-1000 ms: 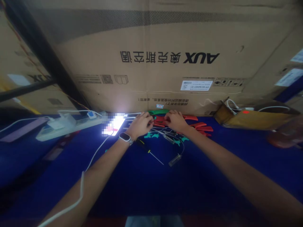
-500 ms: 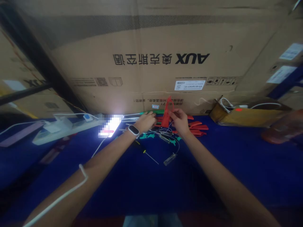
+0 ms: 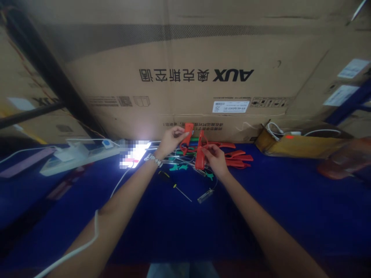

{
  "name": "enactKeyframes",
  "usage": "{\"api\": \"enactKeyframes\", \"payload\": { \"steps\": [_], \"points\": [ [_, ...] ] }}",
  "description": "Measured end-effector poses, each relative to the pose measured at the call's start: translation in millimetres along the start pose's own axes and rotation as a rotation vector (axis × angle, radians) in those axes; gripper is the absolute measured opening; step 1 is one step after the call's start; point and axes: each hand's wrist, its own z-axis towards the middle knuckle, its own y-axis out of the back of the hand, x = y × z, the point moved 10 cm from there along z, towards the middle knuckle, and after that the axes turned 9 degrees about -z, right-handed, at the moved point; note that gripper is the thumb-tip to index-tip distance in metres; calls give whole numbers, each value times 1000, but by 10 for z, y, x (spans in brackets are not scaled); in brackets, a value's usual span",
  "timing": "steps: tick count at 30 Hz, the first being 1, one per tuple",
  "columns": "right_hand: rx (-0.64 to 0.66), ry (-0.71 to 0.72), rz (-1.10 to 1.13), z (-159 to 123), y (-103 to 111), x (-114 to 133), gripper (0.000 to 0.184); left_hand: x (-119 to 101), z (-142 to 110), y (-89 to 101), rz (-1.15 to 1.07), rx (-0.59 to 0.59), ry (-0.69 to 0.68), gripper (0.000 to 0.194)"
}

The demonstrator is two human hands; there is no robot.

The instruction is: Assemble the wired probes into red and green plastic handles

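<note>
My left hand pinches a red plastic handle piece between thumb and fingers and holds it upright above the pile. Just to the right, my right hand grips another red plastic handle half, which has a loop-shaped guard near its top. Thin wires and metal rods lie tangled below both hands, partly hidden. Several small green plastic pieces are scattered in front of them. More red handle pieces lie stacked to the right of my right hand.
A screwdriver with a black and yellow handle and a small clear part on a wire lie nearer me. A lit phone and white power strip are left. A cardboard tray stands right, before a large carton.
My left hand has risen from the pile with a red handle piece and turned at the wrist. My right hand has lowered its red piece slightly and moved a little left.
</note>
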Motion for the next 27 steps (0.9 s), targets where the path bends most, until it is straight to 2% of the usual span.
{"api": "enactKeyframes", "payload": {
  "steps": [5, 13, 16, 21, 24, 27],
  "points": [
    [31, 36, -78, -30, -85, -58, 41, 17, -18, 162, -265, -154, 71, 44],
    [-31, 125, -204, -4, 31, -9, 30, -182, -148, 382, -334, -293, 18, 35],
    [-44, 144, -301, -10, 46, 8, 34, -212, -312, 468, -329, -344, -5, 33],
    [-27, 166, -521, -13, 40, 24, 34, -131, -758, 638, -400, -442, 33, 37],
    [-33, 167, -725, 33, 9, 103, 25, -46, -955, 672, -447, -439, 116, 43],
    [12, 130, -968, 160, -125, 189, 21, -10, -1054, 707, -456, -425, 153, 45]
  ]
}}
